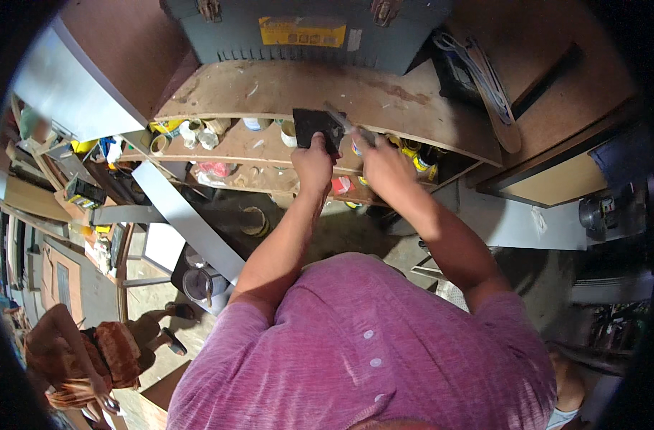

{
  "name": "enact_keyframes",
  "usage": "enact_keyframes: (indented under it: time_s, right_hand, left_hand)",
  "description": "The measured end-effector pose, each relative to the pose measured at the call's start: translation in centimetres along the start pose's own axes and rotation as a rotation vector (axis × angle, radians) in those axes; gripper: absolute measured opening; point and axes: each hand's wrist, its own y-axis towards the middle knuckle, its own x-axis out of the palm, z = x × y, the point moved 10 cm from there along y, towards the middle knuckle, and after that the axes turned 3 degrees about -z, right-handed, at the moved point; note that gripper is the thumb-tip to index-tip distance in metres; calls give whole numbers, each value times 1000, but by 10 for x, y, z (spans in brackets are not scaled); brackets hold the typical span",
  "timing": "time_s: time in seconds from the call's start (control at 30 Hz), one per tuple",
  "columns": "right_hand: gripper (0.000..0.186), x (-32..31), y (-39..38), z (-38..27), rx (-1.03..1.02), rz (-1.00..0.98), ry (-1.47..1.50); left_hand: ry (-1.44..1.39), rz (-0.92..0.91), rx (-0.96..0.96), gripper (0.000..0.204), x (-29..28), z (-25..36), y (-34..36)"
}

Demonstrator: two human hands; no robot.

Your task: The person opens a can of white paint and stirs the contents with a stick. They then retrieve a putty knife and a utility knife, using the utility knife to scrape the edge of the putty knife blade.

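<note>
Out in front of me, my left hand [314,166] is closed around the lower edge of a dark, flat, square plate [308,123], its thumb pressed on the face. My right hand [386,163] grips a narrow grey scraper [338,116], slightly blurred. The scraper's tip lies over the plate's upper right corner; whether it touches is hard to tell. Both hands are held in front of the edge of a wooden shelf [227,89]. The scraper's handle is mostly hidden by my fingers.
A large grey toolbox [234,39] stands on the top shelf. Below are jars, cans and a white cup [289,133]. At left a long pale board [187,218] leans near a bucket [198,284]. Another person [116,351] is at lower left. A coiled cable [484,75] lies right.
</note>
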Motion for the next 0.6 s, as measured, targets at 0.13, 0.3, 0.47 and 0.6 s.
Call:
enact_keyframes:
  time_s: [0.13, 0.3, 0.47, 0.6]
  right_hand:
    - [58, -7, -4, 0, -54, 100, -1]
    - [57, -25, -4, 5, -45, 104, 107]
    - [56, 4, -4, 2, -56, 37, 56]
    - [59, 0, 19, 6, -73, 174, 84]
  left_hand:
    - [19, -34, 15, 29, -3, 8, 7]
    - [48, -30, -77, 24, -19, 0, -3]
    - [136, -77, -66, 21, -25, 14, 8]
    - [201, -79, -106, 18, -28, 14, 9]
